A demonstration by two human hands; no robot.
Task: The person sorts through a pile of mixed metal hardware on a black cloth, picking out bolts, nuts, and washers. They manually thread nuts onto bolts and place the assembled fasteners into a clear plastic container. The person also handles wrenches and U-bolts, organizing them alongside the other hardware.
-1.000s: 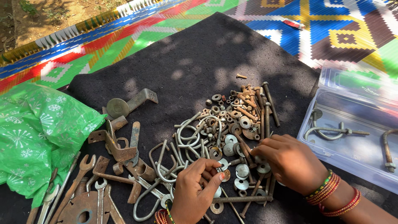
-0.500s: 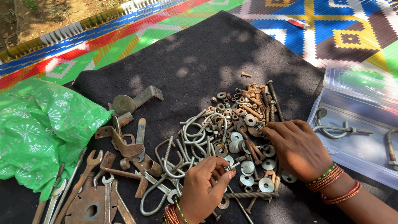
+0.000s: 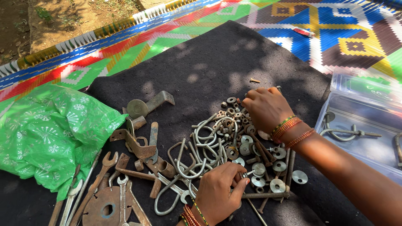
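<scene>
A colourful woven mat (image 3: 335,37) is being used as ground cover, with a black felt sheet (image 3: 201,71) laid over it. A green plastic bag (image 3: 46,129) is lying crumpled at the sheet's left edge; a clear plastic bin (image 3: 368,121) is standing at the right, with a U-bolt (image 3: 343,133) already lying inside.

Rusty brackets (image 3: 138,144) and spanners (image 3: 98,178) are being kept toward the lower left. The mixed hardware pile (image 3: 234,142) of U-bolts, washers, nuts and bolts is being sorted at the centre.

The right hand (image 3: 266,109) is being held over the far edge of the pile, among the small rusty nuts (image 3: 231,112); its fingers are curled narrowly downward, and whether anything is pinched cannot be told. The left hand (image 3: 217,194) is resting at the near edge, thumb and forefinger closed on a small bolt (image 3: 249,172), just beside the flat washers (image 3: 268,175). A single short bolt (image 3: 254,80) is lying apart beyond the pile.

Judged step: small pieces are being picked out by kind. The next pick is judged to call for a fine pinch, as pieces are lying tangled and overlapping.
</scene>
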